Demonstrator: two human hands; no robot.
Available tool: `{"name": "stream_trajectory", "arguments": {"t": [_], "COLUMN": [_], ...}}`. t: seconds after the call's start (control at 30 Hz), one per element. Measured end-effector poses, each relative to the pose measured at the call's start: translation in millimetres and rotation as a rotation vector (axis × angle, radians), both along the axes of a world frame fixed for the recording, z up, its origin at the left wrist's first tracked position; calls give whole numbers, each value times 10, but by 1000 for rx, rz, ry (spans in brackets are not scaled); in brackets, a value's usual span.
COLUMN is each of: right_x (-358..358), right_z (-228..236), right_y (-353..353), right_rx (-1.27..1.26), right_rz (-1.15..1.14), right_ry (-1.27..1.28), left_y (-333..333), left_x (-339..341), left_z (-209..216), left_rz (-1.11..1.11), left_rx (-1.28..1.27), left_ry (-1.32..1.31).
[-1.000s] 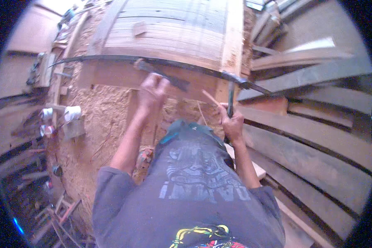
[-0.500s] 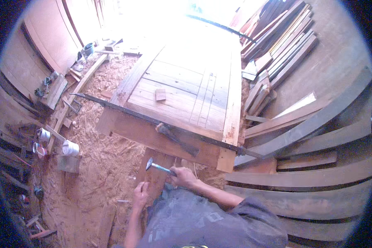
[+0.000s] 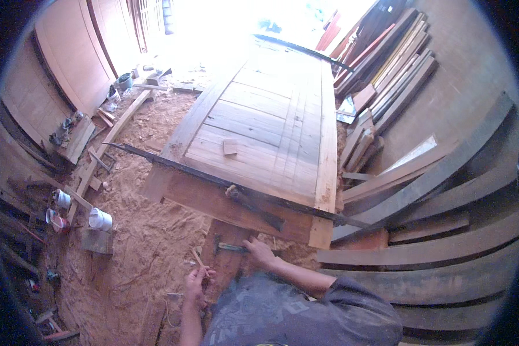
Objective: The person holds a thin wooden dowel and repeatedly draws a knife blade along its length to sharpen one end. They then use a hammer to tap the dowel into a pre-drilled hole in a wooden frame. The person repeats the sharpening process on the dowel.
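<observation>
"Checking the right hand — what's in it?"
"Fingers closed round a hammer by the handle, head to the left, just short of the wooden door."
"Left hand?"
"Fingers gripping a thin wooden stick — near the hammer, on its left."
"Door?"
"Lying flat beyond both hands, long black bar across its near end, small wood block on top. White bucket off left."

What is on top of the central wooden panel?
On the wooden panel lies a small square wood block, and a long black bar crosses the panel's near end. The surface beneath both cannot be seen.
</observation>
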State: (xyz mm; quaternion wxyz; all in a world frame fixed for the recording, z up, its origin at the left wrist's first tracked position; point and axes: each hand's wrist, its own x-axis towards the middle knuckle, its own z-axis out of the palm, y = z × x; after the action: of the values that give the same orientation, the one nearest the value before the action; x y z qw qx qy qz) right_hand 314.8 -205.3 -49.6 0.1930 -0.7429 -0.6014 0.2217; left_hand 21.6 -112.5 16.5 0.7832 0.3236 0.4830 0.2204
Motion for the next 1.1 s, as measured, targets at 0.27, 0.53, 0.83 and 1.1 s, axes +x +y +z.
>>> {"name": "stream_trajectory", "arguments": {"t": [0.27,0.53,0.83,1.1], "right_x": [-104,346,901,1422], "right_z": [150,935,1074,717], "right_y": [135,546,925,1122], "right_rx": [-169,698,174,78], "right_rz": [23,244,35,97], "right_ry": [-7,-124,-173,-75], "left_y": [25,-326,-1004,-1538], "left_x": [-46,124,356,438], "left_z": [181,335,526,395], "left_rz": [107,298,481,641], "left_rx": [31,16,-33,53], "left_ry": [2,-67,-265,-160]}}
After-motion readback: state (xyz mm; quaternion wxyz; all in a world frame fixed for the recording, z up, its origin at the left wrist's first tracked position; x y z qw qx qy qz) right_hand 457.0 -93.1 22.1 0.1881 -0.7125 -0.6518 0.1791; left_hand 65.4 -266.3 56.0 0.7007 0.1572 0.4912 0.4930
